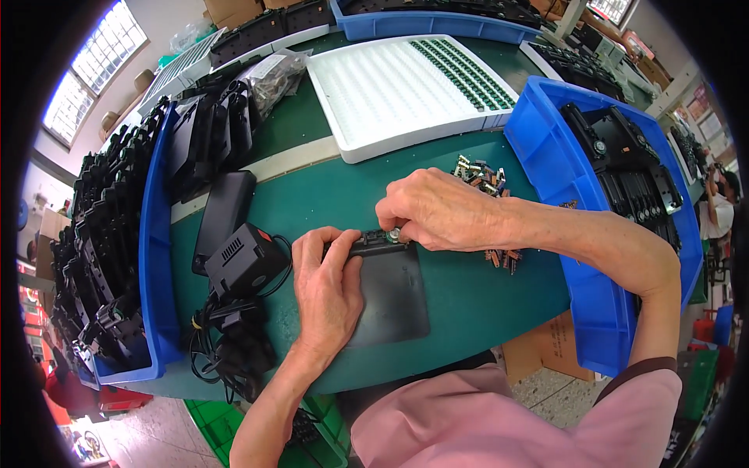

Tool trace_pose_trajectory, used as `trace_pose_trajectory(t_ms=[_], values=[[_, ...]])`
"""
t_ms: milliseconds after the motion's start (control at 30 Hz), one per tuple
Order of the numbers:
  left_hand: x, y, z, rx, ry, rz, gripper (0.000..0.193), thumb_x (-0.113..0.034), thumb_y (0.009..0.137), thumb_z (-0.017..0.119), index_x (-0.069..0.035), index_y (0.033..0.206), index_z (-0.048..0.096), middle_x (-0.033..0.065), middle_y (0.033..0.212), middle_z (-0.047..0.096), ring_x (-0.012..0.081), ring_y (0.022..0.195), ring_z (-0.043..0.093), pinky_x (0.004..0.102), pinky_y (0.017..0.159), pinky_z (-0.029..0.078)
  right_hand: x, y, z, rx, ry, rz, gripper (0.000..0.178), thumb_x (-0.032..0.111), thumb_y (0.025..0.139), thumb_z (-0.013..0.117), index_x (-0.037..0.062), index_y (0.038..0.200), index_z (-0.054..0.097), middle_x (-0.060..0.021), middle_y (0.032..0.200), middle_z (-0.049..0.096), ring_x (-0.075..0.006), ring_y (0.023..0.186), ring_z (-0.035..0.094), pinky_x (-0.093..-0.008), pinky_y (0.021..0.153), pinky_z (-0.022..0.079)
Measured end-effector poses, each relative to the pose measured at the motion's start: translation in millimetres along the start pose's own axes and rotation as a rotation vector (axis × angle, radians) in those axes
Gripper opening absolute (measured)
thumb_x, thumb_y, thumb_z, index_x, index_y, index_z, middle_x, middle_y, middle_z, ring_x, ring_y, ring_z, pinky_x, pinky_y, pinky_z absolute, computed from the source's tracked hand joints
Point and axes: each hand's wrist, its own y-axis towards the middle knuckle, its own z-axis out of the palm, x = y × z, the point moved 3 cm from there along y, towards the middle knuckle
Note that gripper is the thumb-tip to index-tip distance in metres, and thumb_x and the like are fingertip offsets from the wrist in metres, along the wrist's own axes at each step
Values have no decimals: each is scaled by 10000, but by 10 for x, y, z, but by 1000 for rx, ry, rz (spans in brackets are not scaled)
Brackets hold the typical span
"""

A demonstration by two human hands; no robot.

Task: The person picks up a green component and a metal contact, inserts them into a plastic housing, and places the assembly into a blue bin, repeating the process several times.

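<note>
A flat black plastic housing (392,300) lies on the green tabletop in front of me, with small fittings along its far edge. My left hand (329,285) is closed on the left end of that edge, fingertips over the top. At the other end, my right hand (441,209) pinches a small green circuit board (395,234) with a round silvery part, against the housing. Fingers partly cover the board. Beyond my right wrist lies a pile of small metal and brown components (484,173), some also showing below the forearm.
A white tray (355,140) with rows of small green boards stands ahead. Blue bins of black housings flank me, one bin at left (160,312) and one at right (538,117). Left of my hand sit a black boxy device (248,261) and coiled cables (204,343).
</note>
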Motion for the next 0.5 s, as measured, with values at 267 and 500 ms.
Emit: trace_pose_trajectory(t_ms=[267, 500], values=[[-2, 13, 15, 9, 8, -7, 316, 64, 785, 662, -4, 1093, 661, 119, 1039, 570, 303, 988, 525, 383, 857, 466, -1, -28, 3, -44, 46, 39, 152, -35, 691, 692, -30, 838, 653, -176, 760, 648, -361, 734, 650, -452, 665, 495], [-16, 11, -3, 0, 5, -3, 332, 89, 760, 666, -2, 1079, 668, 123, 1035, 576, 314, 986, 527, 399, 845, 473, -58, 2, -128, -3, -6, 94, 264, -67, 692, 654, -27, 950, 697, -196, 889, 713, -352, 875, 694, -431, 764, 551]])
